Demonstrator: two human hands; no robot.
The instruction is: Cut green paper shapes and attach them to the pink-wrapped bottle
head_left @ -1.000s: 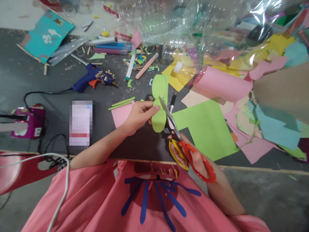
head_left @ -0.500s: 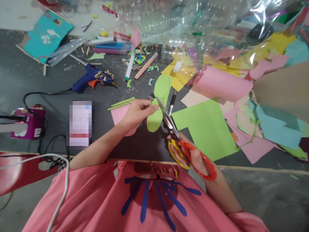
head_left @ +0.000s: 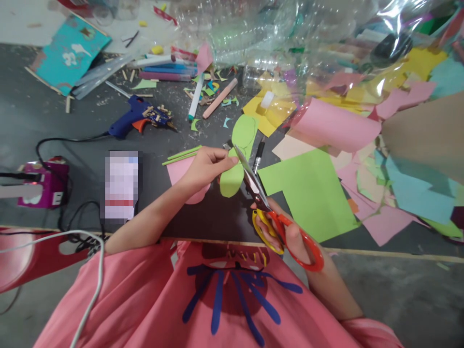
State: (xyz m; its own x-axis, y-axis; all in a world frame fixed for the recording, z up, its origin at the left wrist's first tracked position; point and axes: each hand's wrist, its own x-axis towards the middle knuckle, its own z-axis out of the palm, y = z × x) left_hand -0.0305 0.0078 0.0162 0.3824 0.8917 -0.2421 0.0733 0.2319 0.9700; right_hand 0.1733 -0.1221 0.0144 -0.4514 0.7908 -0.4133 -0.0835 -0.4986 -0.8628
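My left hand (head_left: 212, 166) pinches a piece of light green paper (head_left: 232, 181) with rounded lobes between thumb and fingers. A drawn outline curves across its upper lobe. My right hand (head_left: 286, 232) is wrapped round the red and yellow handles of a pair of scissors (head_left: 258, 195). The blades point up and to the left, and their tips lie at the middle of the green paper, close by my left thumb. Under my left hand lies a pink paper piece (head_left: 177, 174) with thin green strips (head_left: 183, 154) along its top edge.
A blue glue gun (head_left: 126, 118) and a phone (head_left: 121, 186) lie to the left. Markers (head_left: 219, 98) and paper scraps are strewn behind. Clear plastic bottles (head_left: 275, 72) crowd the back right. A large green sheet (head_left: 311, 193), rolled pink paper (head_left: 337, 125) and a black pen (head_left: 259, 154) lie to the right.
Almost nothing differs. The green paper and the scissors' handles have shifted very slightly; both hands keep their grip in about the same place.
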